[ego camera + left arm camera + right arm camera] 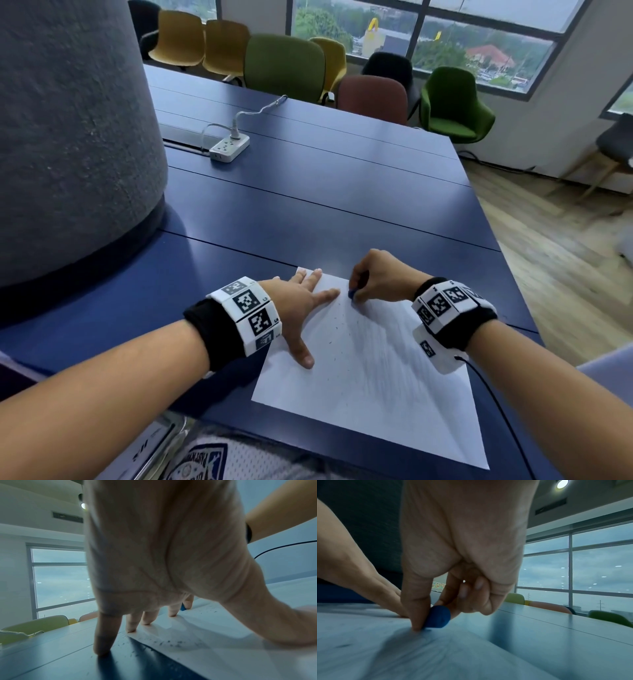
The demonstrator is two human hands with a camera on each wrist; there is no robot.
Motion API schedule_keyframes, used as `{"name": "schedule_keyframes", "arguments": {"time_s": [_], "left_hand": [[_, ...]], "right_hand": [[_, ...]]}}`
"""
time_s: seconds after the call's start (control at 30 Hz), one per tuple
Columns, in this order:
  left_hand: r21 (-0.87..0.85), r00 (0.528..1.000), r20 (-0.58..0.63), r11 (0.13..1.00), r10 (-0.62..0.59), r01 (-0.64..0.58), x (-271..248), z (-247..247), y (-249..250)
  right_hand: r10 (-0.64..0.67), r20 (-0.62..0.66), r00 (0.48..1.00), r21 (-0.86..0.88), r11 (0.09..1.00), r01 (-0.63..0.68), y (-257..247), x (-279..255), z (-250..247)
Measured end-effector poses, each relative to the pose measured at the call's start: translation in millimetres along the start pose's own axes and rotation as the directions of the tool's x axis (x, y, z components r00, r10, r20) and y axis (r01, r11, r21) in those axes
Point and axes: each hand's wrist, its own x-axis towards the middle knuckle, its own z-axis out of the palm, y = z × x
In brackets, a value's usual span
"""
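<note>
A white sheet of paper with faint pencil shading and dark crumbs lies on the blue table. My left hand presses flat on the sheet's left edge, fingers spread; the little finger touches the table beside the paper. My right hand pinches a small blue eraser between thumb and fingers and holds it against the paper near its far edge. In the right wrist view the blue eraser meets the paper beside the thumb.
A large grey cylindrical pillar stands on the left. A white power strip with a cable lies further back. Several coloured chairs line the table's far side. The table's right edge drops to a wooden floor.
</note>
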Motion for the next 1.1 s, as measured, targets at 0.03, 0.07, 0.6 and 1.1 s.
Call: {"name": "schedule_keyframes", "arguments": {"time_s": [0.03, 0.07, 0.6, 1.1], "left_hand": [[-0.002, 1.000, 0.002, 1.000, -0.001, 0.001, 0, 0, 0], [-0.004, 1.000, 0.004, 1.000, -0.003, 0.003, 0, 0, 1], [0.004, 1.000, 0.014, 1.000, 0.007, -0.007, -1, -1, 0], [0.009, 1.000, 0.018, 1.000, 0.004, -0.004, 0, -2, 0]], "right_hand": [[-0.013, 0.031, 0.999, -0.006, 1.000, 0.013, 0, -2, 1], [-0.030, 0.102, 0.994, -0.012, 0.999, 0.032, -2, -5, 2], [-0.004, 0.010, 1.000, 0.020, 1.000, 0.004, 4, 0, -1], [0.004, 0.010, 1.000, 0.006, 1.000, -0.004, 2, -5, 1]]}}
